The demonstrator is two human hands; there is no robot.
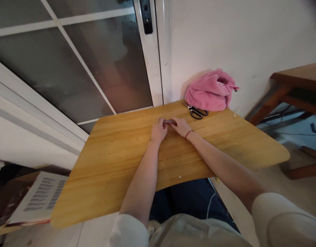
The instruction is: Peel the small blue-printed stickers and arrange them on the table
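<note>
Bench (116, 154) before us; over it, our left grip (158, 131) and right grip (182, 128) pinch opposite ends of a small greyish strip (169, 121). We're apparently handling it two-handed; the next move likely calls for steadiness. Scissors (196, 112) lie beyond.

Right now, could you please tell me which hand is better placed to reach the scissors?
Probably the right hand: the scissors lie just beyond it, while the left hand is farther away. Both hands hold a thin object, though.
</note>
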